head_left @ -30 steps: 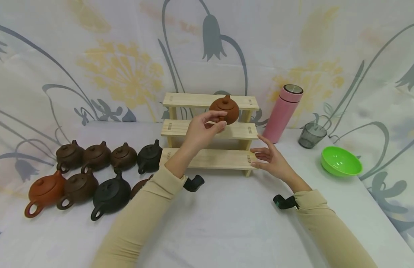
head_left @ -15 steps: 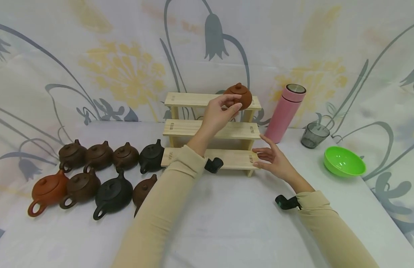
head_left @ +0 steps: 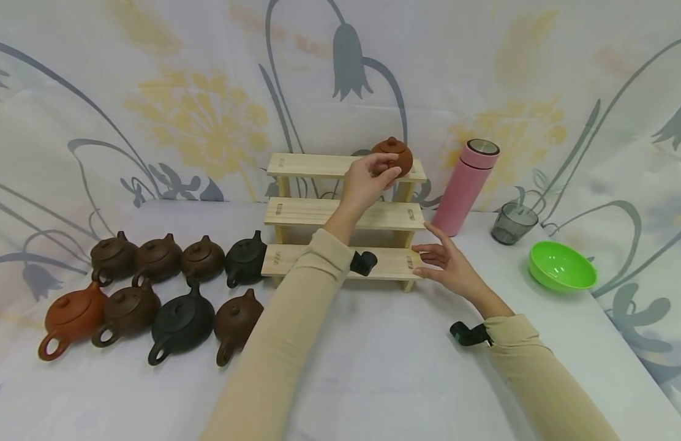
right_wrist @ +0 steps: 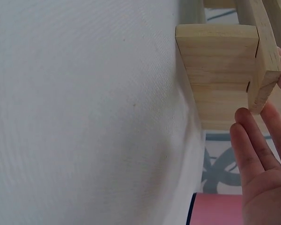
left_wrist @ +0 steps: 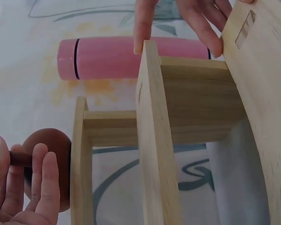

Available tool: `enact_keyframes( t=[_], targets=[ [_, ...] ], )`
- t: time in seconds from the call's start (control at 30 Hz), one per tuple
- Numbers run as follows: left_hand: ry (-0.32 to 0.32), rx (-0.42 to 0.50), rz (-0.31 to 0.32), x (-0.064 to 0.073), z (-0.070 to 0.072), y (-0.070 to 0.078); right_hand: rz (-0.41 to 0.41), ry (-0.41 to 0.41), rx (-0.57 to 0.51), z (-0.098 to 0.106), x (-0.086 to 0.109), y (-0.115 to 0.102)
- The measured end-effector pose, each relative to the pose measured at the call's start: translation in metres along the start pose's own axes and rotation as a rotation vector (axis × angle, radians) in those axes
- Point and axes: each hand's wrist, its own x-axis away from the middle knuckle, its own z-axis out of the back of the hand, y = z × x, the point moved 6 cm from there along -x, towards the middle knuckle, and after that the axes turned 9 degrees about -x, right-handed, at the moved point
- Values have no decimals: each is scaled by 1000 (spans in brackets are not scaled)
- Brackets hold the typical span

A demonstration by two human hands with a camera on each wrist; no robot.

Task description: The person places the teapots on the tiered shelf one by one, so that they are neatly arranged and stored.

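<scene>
A reddish-brown teapot point(head_left: 394, 153) is at the right end of the top board of a three-tier wooden stand point(head_left: 343, 211). My left hand point(head_left: 368, 177) pinches its handle between thumb and fingers. In the left wrist view the base of the teapot point(left_wrist: 49, 176) sits right at the top board's surface, with the fingers partly covering its body. My right hand point(head_left: 447, 260) is at the stand's right end, fingers fairly straight. Seen from the right wrist, its fingertips point(right_wrist: 243, 117) are right at the end of the bottom board point(right_wrist: 267, 70), the thumb on its other side.
Several brown, black and orange teapots point(head_left: 183, 318) stand in two rows left of the stand. A pink thermos point(head_left: 464, 187) is close behind my right hand. Farther right are a grey see-through cup point(head_left: 514, 223) and a green bowl point(head_left: 562, 265). Patterned cloth point(head_left: 208, 122) hangs behind.
My left hand has carried the reddish-brown teapot rightward and up, from in front of the upper boards to the top board's right end. The right hand has stayed at the stand's end.
</scene>
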Motion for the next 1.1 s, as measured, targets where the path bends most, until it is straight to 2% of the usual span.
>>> enact_keyframes(
  t=[0.13, 0.33, 0.47, 0.7, 0.8, 1.1],
  targets=[
    [-14, -54, 11, -2, -1, -3, -18, -10, -5, -3, 0, 2],
    [-13, -75, 25, -5, 1, -4, -3, -18, -13, -7, -2, -1],
    [-21, -98, 27, -2, 5, -5, -1, -24, -13, -9, -4, -1],
    [-9, -120, 20, 15, 26, -3, 2, -23, -9, -8, -6, -2],
    [-20, -95, 27, 22, 34, -5, 9, -9, 5, -4, -4, -2],
    [-41, -128, 46, 48, 58, -19, 1, -11, -10, 0, -2, 2]
  ],
)
